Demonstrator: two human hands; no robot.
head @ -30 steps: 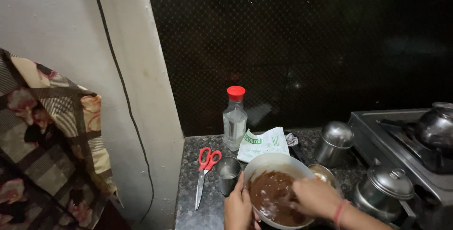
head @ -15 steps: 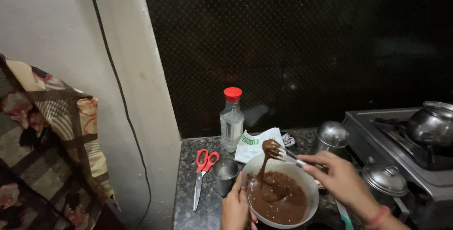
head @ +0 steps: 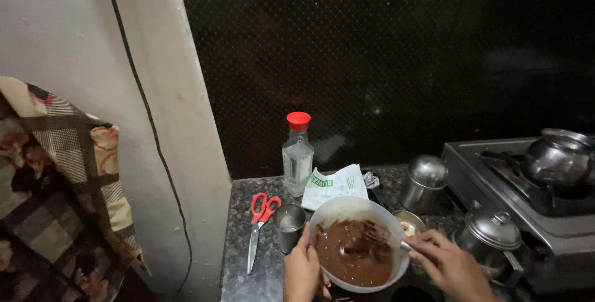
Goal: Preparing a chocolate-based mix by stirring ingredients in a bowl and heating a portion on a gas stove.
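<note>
A white bowl (head: 347, 209) of brown batter (head: 355, 254) sits on the dark stone counter (head: 238, 240) near its front edge. My left hand (head: 303, 271) grips the bowl's left rim. My right hand (head: 449, 265) is at the bowl's right rim and holds the handle of a utensil (head: 375, 249) whose end is down in the batter. A small steel cup (head: 290, 224) stands just left of the bowl, by my left thumb.
Red-handled scissors (head: 258, 224) lie on the counter's left. A clear bottle with a red cap (head: 297, 153) and a white packet (head: 334, 184) stand behind the bowl. Steel lidded pots (head: 423, 181) (head: 493, 240) and a stove (head: 508, 172) with a pot (head: 558, 156) fill the right. A patterned cloth (head: 56, 184) hangs left.
Half a second ago my right hand held the utensil lifted above the bowl with batter dripping; now it is lowered back into the batter. My left hand stayed on the rim.
</note>
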